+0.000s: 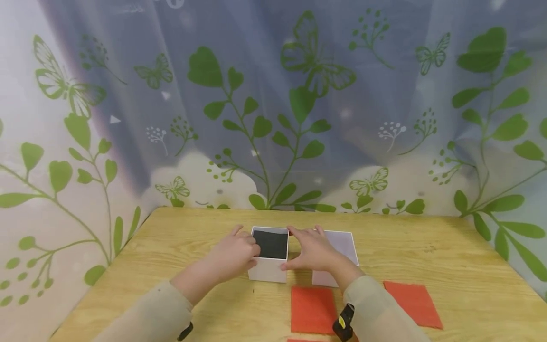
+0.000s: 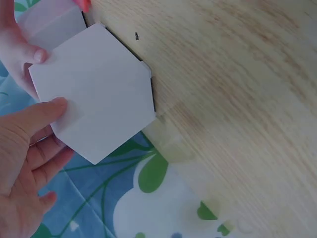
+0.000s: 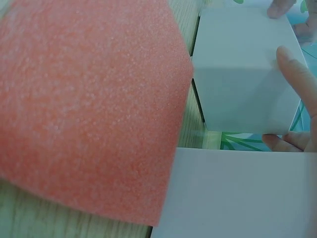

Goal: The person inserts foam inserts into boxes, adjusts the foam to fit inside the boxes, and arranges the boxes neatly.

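A small white box stands on the table with its top open and a flat black piece inside. At its left side my left hand grips the box; in the left wrist view the thumb lies on the white front face and the fingers are partly hidden behind the left side. My right hand holds the right side, thumb at the front corner and a fingertip at the back corner. Behind the right hand and wrist, a second white box with a pale lilac inside is partly hidden.
One red foam sheet lies in front of the boxes, another red sheet to the right. The edge of a further red piece shows at the bottom. A patterned curtain hangs behind the wooden table.
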The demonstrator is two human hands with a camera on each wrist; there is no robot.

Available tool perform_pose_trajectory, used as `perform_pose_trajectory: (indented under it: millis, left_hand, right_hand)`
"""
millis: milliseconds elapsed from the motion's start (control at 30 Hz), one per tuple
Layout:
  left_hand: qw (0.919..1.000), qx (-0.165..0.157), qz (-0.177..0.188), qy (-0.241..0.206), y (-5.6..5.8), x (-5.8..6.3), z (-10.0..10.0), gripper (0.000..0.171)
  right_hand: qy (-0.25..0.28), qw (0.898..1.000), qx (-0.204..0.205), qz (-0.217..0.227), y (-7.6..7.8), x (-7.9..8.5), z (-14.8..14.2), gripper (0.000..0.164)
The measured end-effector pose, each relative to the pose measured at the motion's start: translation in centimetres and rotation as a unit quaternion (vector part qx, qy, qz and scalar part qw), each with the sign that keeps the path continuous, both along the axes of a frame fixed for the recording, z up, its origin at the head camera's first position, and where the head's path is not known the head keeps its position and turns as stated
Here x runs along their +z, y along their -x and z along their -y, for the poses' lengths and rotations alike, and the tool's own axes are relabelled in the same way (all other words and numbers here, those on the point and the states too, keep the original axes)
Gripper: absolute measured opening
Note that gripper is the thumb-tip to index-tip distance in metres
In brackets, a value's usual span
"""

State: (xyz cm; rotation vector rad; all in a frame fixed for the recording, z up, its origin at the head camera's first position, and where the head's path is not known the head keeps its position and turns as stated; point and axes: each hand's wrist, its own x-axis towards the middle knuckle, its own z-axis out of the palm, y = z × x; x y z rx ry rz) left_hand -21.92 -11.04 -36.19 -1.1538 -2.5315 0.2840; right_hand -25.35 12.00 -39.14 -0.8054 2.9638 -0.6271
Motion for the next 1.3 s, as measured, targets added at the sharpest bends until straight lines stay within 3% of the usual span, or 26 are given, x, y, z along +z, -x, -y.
perform_pose_trajectory:
  millis: [100, 333, 467, 567, 733, 1067, 1200, 1300]
  left_hand:
    - [0.9997, 0.007, 0.003, -0.023, 0.0, -0.3, 0.1, 0.015]
    - [0.9994, 0.015, -0.009, -0.031, 0.0, -0.9, 0.2, 0.015]
    - [0.9988, 0.021, 0.006, -0.042, -0.4, -1.2, -0.5, 0.02]
    - [0.9966, 0.015, 0.032, -0.075, -0.6, -1.9, -1.1, 0.023]
    - [0.9918, -0.001, 0.041, -0.121, -0.3, -2.7, -1.8, 0.024]
    - [0.9915, -0.01, 0.023, -0.128, -0.4, -2.7, -2.4, 0.023]
    - [0.9877, -0.033, 0.045, -0.146, -0.7, -3.0, -3.3, 0.022]
    - [0.9853, -0.032, 0.058, -0.158, -0.7, -3.2, -3.7, 0.02]
  right_hand:
    - [-0.005, 1.0, 0.0, 0.0, 0.0, 0.0, -0.1, 0.103]
    - [0.001, 1.0, 0.003, -0.003, 0.1, 0.1, -0.1, 0.103]
    - [-0.003, 1.0, 0.002, -0.006, 0.1, 0.1, -0.2, 0.103]
    - [-0.01, 1.0, 0.0, -0.008, 0.1, 0.1, -0.1, 0.102]
    - [-0.014, 1.0, -0.001, -0.008, 0.2, 0.0, 0.1, 0.102]
    - [-0.014, 1.0, 0.004, -0.01, 0.1, 0.2, 0.2, 0.102]
    - [-0.018, 1.0, 0.001, -0.009, 0.0, 0.1, 0.0, 0.1]
    - [-0.021, 1.0, 0.0, -0.011, 0.0, 0.1, 0.0, 0.097]
